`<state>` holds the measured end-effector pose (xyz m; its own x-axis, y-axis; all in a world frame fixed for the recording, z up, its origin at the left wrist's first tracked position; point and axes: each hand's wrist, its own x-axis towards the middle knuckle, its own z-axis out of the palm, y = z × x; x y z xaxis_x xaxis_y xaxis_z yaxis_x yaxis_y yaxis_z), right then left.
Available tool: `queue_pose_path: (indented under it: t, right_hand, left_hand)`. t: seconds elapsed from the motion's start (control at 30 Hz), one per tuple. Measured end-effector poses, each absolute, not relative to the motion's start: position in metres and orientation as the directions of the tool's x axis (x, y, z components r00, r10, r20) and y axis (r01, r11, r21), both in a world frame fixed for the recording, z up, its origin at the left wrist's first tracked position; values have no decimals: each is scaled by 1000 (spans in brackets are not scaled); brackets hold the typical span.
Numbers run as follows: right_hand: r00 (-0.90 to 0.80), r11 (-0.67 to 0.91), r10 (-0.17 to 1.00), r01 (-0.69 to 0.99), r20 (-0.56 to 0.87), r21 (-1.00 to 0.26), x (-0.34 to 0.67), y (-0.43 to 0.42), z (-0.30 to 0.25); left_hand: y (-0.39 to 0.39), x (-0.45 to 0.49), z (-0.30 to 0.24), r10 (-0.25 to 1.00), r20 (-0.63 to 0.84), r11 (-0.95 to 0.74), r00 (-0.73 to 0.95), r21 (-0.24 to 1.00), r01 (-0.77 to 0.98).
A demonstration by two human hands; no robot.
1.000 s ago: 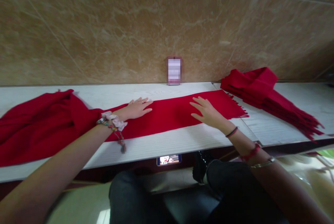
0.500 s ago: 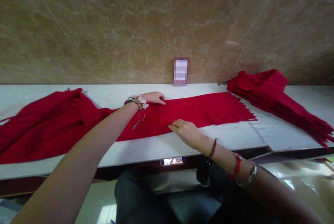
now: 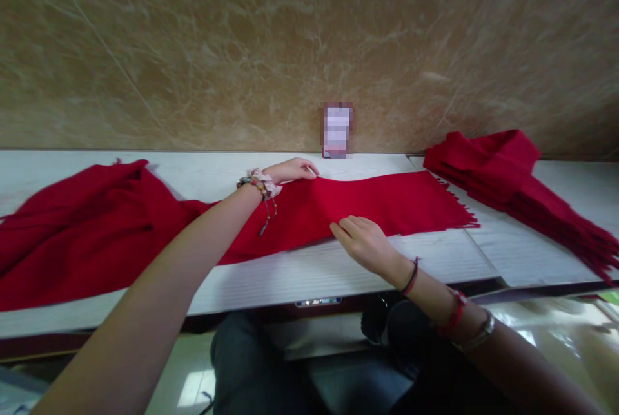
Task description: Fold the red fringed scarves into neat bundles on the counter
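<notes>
A long red scarf (image 3: 396, 202) with a fringed right end lies stretched across a narrow white table. My left hand (image 3: 296, 170) pinches its far edge, fingertips closed on the cloth. At the near edge, my right hand (image 3: 363, 241) is closed with the fabric between thumb and fingers. Between both hands the cloth rises slightly in a soft ridge. To the left, the rest of the red cloth (image 3: 91, 228) lies bunched in loose folds.
More folded red scarves (image 3: 498, 170) with fringes lie at the right. A small card-like object (image 3: 337, 130), blurred out, stands against the brown marbled wall (image 3: 217, 48). A phone (image 3: 318, 302) is just below the table's front edge.
Both hands have moved a little to the right along the scarf. My left hand has gone to the far edge and closed on it; the cloth between the hands is slightly raised.
</notes>
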<state>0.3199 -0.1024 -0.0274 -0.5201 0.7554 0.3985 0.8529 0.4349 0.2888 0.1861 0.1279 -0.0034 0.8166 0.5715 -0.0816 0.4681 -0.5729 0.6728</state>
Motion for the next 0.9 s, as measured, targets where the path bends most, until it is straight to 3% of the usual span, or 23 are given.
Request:
queue_pose_path:
  t: [0.1,0.2,0.5,0.6,0.7,0.83,0.9]
  right_hand:
    - [-450,374,748,893,488,250,332,-103,-10]
    - [-379,306,734,925,563,223,352,-108,10]
    - [-170,20,683,977,710,214,477,-144,39]
    - [-53,-78,733,984,678,161,522,-155,18]
    - [78,-156,833,983,549,98,551,-161,-12]
    - [144,-173,931,983,336,58,563,-164,-40]
    - [148,-166,941,985,304,36,563,-165,-45]
  left_hand:
    - [126,190,14,624,17,-423,781,848,320]
    - [121,210,39,647,38,-325,762,917,230]
    - [95,350,92,607,91,-325,790,935,141]
    - [86,401,76,592,67,-435,803,866,248]
    - [75,440,41,580,36,-585,814,713,386]
    - [61,465,-6,546,20,-674,837,604,426]
    - [57,466,-17,524,37,-723,851,548,421]
